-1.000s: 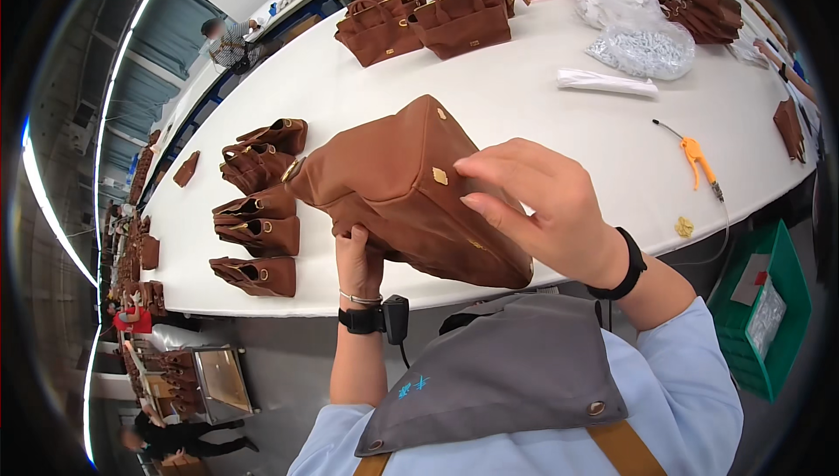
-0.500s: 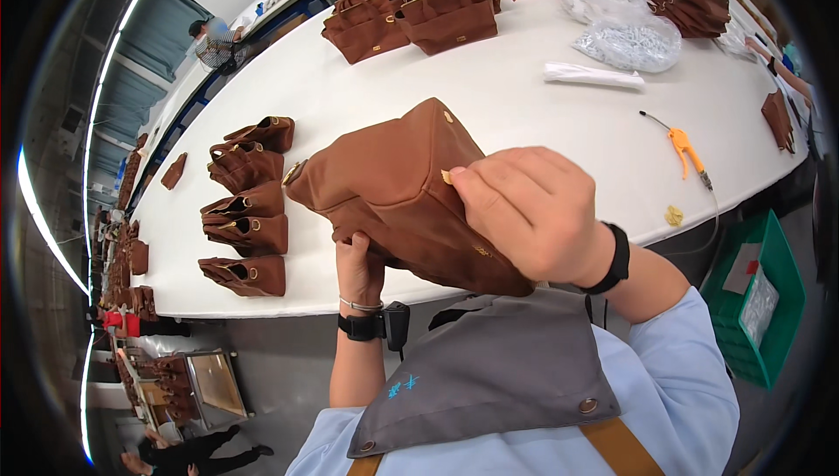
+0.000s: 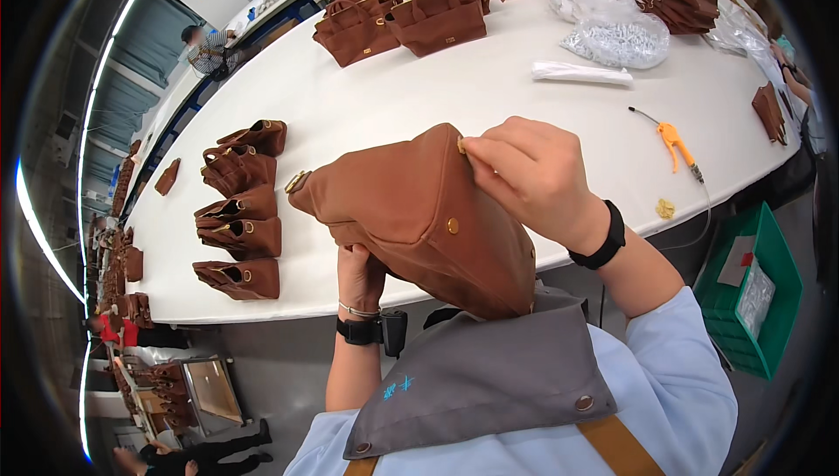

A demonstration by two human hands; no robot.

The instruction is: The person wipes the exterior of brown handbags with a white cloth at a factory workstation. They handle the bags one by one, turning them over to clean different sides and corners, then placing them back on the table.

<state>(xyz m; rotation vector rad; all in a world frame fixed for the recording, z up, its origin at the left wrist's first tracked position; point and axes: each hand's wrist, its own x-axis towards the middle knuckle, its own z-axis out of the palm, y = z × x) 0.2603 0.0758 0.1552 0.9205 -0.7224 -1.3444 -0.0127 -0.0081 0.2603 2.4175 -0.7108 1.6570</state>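
Right hand (image 3: 529, 170): thumb and forefinger pinched on a yellowish scrap (image 3: 461, 146) at the upper base corner of the held bag; remaining fingers curled. Whether the scrap is attached there: cannot tell.
Left hand (image 3: 360, 277): grasping the bag from below, most fingers hidden by it; presumably bears the weight and braces it against the right hand's pinch.
Held bag (image 3: 384, 183): brown, leather-like, raised above the near table edge, between both hands. Tipped so the base faces right, gold fitting (image 3: 298, 182) at its far left end. Likely tilted this way to bring the base within the right hand's reach.
Base: gold stud (image 3: 453, 226) near the front corner, exposed.
Apron (image 3: 489, 380): grey; the bag's lower end is just beside or against it, contact unclear. Closeness to the body may steady it.
Table, left (image 3: 166, 253): lined-up bags (image 3: 245, 280) in a column, seemingly set aside to leave working room.
Table, right: orange gun-shaped tool (image 3: 675, 139) on its hose, yellowish crumple (image 3: 665, 208) nearby; both probably kept on the right-hand side for quick access.
Table, far side: handled bags (image 3: 446, 21) standing grouped; white roll (image 3: 582, 74); clear plastic sack (image 3: 616, 43) of small white pieces.
Floor, right: green crate (image 3: 785, 284).
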